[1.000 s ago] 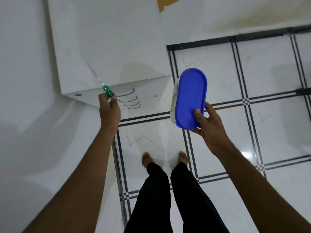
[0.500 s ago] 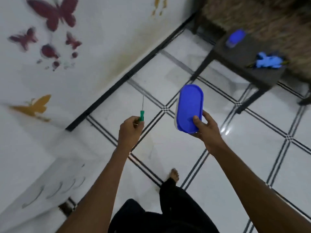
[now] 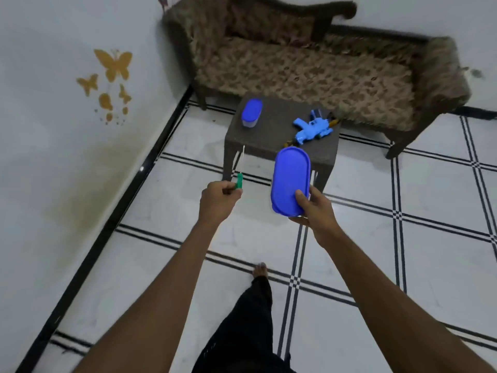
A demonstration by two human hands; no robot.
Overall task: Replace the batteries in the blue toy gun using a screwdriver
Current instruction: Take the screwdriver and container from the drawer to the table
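Arms: both bare, without sleeves in view.
Left hand [image 3: 219,196]: no ring, no watch, no glove.
Right hand [image 3: 316,208]: also bare.
Trousers [image 3: 242,332]: black, long, loose cloth.
Foot [image 3: 259,270]: bare, no shoe.
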